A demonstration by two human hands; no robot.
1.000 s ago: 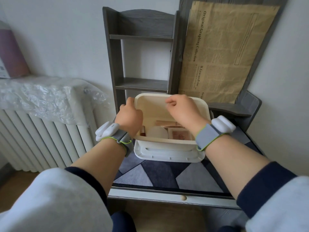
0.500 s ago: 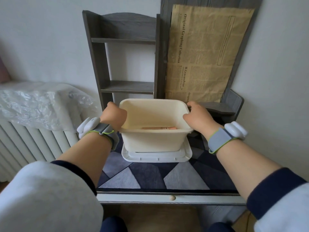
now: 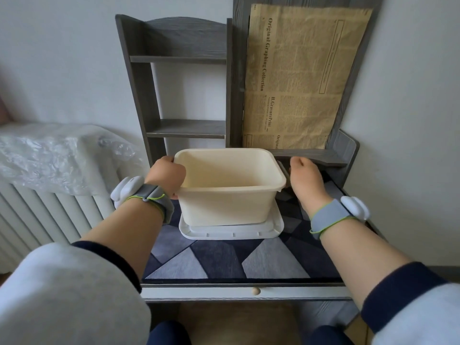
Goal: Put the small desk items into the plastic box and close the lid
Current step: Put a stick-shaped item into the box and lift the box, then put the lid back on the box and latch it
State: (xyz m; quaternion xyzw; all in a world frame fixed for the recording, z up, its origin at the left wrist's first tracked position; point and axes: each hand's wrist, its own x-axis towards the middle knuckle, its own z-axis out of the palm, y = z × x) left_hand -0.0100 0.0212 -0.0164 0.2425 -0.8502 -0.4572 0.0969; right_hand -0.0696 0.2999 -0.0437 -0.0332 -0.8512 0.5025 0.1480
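1. Gripping the left rim of the cream plastic box [image 3: 224,205], the left hand [image 3: 165,176] has its fingers curled over the edge, knuckles towards the camera.
2. The right hand [image 3: 305,181] sits just beside the box's right rim with its fingers curled. From this angle I cannot tell whether it actually holds or touches the rim.
3. The box stands in the middle of the frame, upright and open at the top. Only its bare inner walls show, and its floor is hidden behind the near wall.
4. The box rests on a white lid [image 3: 231,231], which lies flat beneath it and juts out at the front and sides.
5. The lid lies on a desk mat [image 3: 224,262] patterned in grey and navy shapes, which fills the lower middle of the frame.
6. Each wrist carries a grey band with a white pod, the left wristband [image 3: 151,197] and the right wristband [image 3: 333,215].
7. A dark grey shelf unit [image 3: 146,95] rises behind the box in the upper middle.
8. A brown newspaper-print sheet [image 3: 298,78] leans upright in the upper right.
9. At the left edge a white radiator [image 3: 37,220] stands under crumpled clear plastic film [image 3: 49,155].
10. A small round drawer knob [image 3: 256,291] shows below the mat's front edge.
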